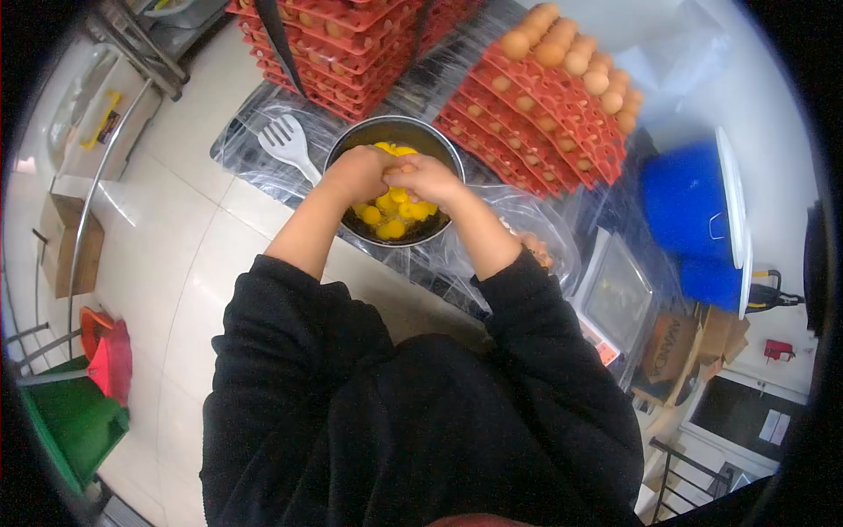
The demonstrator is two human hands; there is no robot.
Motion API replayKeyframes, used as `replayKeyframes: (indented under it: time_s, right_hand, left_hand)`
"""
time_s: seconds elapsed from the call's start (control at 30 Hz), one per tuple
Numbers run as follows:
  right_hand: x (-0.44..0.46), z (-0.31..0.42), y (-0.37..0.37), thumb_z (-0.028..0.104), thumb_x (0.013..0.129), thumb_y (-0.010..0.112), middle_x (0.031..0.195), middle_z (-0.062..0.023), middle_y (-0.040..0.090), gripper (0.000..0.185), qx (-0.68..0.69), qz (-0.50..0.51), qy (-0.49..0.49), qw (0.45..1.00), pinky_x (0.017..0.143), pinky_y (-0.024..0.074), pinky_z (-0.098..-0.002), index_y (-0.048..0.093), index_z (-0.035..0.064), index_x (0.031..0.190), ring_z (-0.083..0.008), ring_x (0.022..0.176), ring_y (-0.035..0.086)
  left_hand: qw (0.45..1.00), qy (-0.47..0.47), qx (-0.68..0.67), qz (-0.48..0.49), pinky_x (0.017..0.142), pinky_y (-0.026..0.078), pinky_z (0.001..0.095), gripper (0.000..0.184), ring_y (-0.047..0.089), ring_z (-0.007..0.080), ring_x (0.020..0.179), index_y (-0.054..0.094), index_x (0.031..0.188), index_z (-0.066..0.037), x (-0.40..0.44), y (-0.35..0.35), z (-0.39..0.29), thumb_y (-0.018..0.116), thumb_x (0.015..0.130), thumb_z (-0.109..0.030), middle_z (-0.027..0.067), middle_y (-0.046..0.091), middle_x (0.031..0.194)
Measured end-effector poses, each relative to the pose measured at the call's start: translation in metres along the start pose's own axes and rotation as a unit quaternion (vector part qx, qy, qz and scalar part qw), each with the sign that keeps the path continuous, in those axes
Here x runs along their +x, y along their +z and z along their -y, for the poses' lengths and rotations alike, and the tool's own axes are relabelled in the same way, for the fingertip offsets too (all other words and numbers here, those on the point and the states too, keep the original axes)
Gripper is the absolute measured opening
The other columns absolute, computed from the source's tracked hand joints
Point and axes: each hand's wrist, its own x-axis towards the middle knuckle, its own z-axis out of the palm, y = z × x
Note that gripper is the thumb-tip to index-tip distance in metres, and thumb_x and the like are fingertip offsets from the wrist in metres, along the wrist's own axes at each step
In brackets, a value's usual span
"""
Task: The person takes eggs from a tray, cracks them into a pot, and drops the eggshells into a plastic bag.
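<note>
Over a dark metal pot [456, 167], my left hand [358, 173] and my right hand [428, 180] meet with fingers curled together. Between the fingertips a small part of a brown egg [403, 169] shows; the fingers hide most of it, and whether its shell is split I cannot tell. Several yellow yolks [390, 229] lie in the pot below. Left of the pot, a white slotted spatula [285, 140] rests on the plastic-wrapped table [235, 140]. A clear plastic bag [536, 211] with brown shells [534, 250] in it sits beneath my right forearm.
Red egg trays [342, 66] rise in a strapped stack behind the pot. More trays [536, 123], topped with brown eggs [576, 63], lean at the right. A kitchen scale [615, 290] is at the table's right end, near a blue bin [689, 202]. A green bin [75, 422] stands on the left floor.
</note>
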Motion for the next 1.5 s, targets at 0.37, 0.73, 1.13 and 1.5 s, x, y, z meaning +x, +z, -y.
replayKeyframes:
  time_s: [0.37,0.73,1.13,1.5]
  right_hand:
    - [-0.107,-0.018,-0.094,0.021,0.068,0.073,0.07,-0.0008,0.056,0.039,-0.021,-0.034,0.067,0.997,0.042,0.0382,-0.0232,0.057,0.0039,0.099,-0.0088,0.052,0.048]
    - [-0.124,-0.124,-0.076,0.016,0.067,0.066,0.113,-0.0125,0.059,0.056,-0.441,-0.078,0.145,0.882,0.087,0.0426,-0.0414,0.052,0.0166,0.121,-0.0379,0.103,0.053]
    - [-0.146,-0.047,-0.178,0.016,0.067,0.065,0.094,-0.0139,0.065,0.033,-0.394,-0.098,0.057,0.912,0.077,0.0476,-0.0355,0.065,0.0097,0.099,-0.0255,0.084,0.062]
    - [-0.107,0.006,-0.338,0.018,0.068,0.062,0.099,-0.0184,0.061,0.033,-0.361,-0.486,-0.089,0.791,0.081,0.0461,-0.0374,0.059,0.0083,0.099,-0.0327,0.094,0.058]
  left_hand:
    - [0.981,0.02,-0.102,-0.163,0.084,0.045,0.0359,0.041,0.057,0.0292,0.097,0.061,0.107,-0.009,-0.006,-0.018,-0.027,0.07,0.07,-0.025,0.0127,0.061,0.105]
    - [0.988,0.014,-0.05,-0.143,0.086,0.045,0.0365,0.036,0.057,0.0301,0.098,0.061,0.106,-0.007,0.013,-0.004,-0.045,0.068,0.074,-0.023,0.0128,0.061,0.107]
    - [0.988,-0.004,-0.047,-0.15,0.084,0.046,0.0361,0.036,0.058,0.0303,0.096,0.062,0.105,-0.008,0.008,-0.008,-0.049,0.068,0.074,-0.024,0.0136,0.062,0.102]
    - [0.991,-0.025,-0.039,-0.122,0.086,0.044,0.0368,0.036,0.057,0.0292,0.099,0.063,0.103,-0.008,0.007,-0.007,-0.059,0.068,0.072,-0.026,0.0127,0.061,0.105]
